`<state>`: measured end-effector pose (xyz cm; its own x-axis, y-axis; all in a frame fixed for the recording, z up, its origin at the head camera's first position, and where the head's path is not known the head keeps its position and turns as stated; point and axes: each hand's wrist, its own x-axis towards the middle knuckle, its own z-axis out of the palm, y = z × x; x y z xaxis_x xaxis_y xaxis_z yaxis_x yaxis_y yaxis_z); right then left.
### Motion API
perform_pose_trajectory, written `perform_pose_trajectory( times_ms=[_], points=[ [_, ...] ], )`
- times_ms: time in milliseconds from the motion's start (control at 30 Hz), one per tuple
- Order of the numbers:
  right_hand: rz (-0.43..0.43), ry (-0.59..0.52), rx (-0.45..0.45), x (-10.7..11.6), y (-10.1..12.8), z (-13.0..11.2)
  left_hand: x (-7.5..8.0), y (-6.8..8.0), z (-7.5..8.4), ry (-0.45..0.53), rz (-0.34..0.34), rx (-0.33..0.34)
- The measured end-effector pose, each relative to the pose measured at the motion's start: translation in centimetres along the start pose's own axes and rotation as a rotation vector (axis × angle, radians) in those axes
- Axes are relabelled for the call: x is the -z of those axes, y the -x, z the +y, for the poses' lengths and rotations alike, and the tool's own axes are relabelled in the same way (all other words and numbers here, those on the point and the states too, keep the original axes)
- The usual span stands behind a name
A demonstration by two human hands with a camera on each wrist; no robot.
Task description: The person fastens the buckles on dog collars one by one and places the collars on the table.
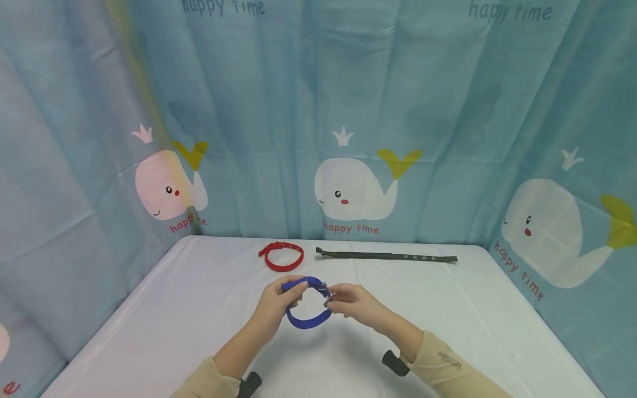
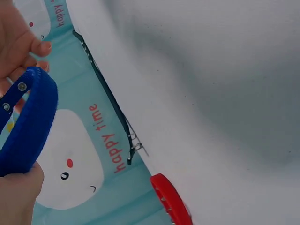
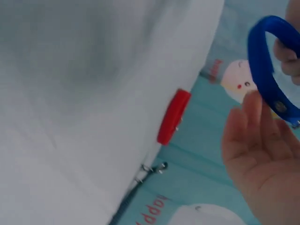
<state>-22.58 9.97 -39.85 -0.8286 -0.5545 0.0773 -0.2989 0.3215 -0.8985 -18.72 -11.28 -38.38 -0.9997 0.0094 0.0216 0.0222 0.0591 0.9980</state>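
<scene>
Head view is showing you three collars in all: one blue, one red, one dark. You are holding the blue collar (image 1: 308, 309) up over the near middle of the white table (image 1: 174, 309), looped into a ring, with both hands on it. Your left hand (image 1: 276, 305) is gripping the left side of the loop, fingers curled round the strap near its upper end. Your right hand (image 1: 354, 303) is pinching the right side, just where the small metal buckle is sitting. The two hands are facing each other across the ring, close but not touching.

Farther back on the table, the red collar (image 1: 281, 256) is lying closed in a loop, a little left of centre. Just to its right, the dark collar (image 1: 387, 256) is lying stretched out flat in a straight line, its buckle end pointing toward the red one and its row of eyelets running off to the right. These two are near each other but apart.

One light blue curtain (image 1: 448, 121) is hanging behind and around the table, printed with whales and the words "happy time". You are wearing tan sleeves (image 1: 448, 370) on both arms.

Left wrist view is showing two metal rivets on the blue strap.
</scene>
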Motion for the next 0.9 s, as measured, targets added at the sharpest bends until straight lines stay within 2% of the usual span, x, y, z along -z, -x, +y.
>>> perform_pose_trajectory(
  times_ms=[100, 367, 433, 500, 667, 900],
  points=[
    [-0.046, -0.137, -0.109, -0.7, -0.6, 0.5, 0.6, -0.3, -0.2, 0.098, 0.004, 0.026],
    [-0.081, -0.397, -0.238, -2.6, -2.4, 1.6, 2.2, -0.9, -0.9, 0.22, 0.073, 0.08],
    [-0.075, -0.447, -0.272, -3.1, -2.9, 1.8, 2.7, -1.1, -1.2, 0.181, 0.086, 0.082],
    [-0.048, -0.486, -0.304, -3.5, -3.4, 1.9, 3.3, -1.3, -1.6, 0.086, 0.098, 0.094],
    [0.04, -0.553, -0.378, -4.6, -4.8, 2.7, 5.1, -1.5, -2.9, -0.152, 0.134, 0.179],
    [0.142, -0.599, -0.472, -5.9, -6.7, 3.1, 6.9, -2.6, -3.8, -0.213, 0.147, 0.248]
  ],
)
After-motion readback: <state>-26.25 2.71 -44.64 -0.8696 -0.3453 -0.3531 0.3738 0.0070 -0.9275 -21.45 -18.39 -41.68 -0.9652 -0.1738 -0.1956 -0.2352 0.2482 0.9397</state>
